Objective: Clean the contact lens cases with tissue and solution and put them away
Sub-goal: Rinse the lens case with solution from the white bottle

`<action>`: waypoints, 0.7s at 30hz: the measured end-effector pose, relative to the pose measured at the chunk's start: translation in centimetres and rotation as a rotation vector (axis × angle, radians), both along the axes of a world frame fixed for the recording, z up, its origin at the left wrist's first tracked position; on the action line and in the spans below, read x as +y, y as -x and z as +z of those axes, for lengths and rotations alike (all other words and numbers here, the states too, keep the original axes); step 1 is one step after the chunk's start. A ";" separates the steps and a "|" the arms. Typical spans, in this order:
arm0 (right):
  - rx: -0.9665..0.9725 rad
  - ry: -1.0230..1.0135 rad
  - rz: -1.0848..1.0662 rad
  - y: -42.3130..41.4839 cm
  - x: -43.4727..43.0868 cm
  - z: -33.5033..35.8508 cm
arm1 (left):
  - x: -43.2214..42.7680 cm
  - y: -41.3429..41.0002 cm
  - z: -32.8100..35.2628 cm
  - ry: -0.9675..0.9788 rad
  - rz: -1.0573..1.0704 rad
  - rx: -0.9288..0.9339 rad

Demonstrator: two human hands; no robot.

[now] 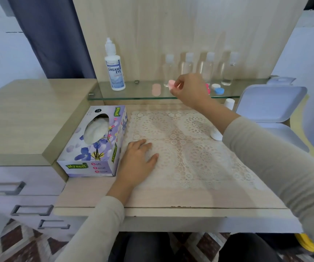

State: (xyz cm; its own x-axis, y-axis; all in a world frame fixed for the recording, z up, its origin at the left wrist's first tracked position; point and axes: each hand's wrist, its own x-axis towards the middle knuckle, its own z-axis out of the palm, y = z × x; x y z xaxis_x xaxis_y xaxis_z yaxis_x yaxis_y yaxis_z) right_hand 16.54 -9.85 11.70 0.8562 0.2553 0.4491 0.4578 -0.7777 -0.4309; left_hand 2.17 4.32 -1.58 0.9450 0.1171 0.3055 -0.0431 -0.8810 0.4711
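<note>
Over the glass shelf point(133, 90), right hand point(188, 91) pinches a pink lens case point(171, 84). Left hand point(139, 159) lies flat and empty on the lace mat point(199, 154). No tissue out of the tissue box point(95, 144), and the solution bottle point(114, 72) is capped, so probably barely started.

We see a home here, most likely a bedroom dressing corner. A pale wood counter point(171, 197) carries a lace mat point(190, 148) and a flowered tissue box point(95, 148) at centre left. Higher in the frame, a glass shelf point(133, 92) holds a lens solution bottle point(114, 72) and a row of small clear bottles point(208, 67). Drawers point(20, 176) with metal handles fill the lower left, a dark curtain point(54, 35) hangs at upper left, and a patterned rug point(20, 242) lies along the bottom edge.
</note>
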 end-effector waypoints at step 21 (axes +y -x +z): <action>-0.003 0.154 -0.031 -1.6 2.5 -0.7 | 0.2 -0.1 0.1 0.018 -0.005 0.002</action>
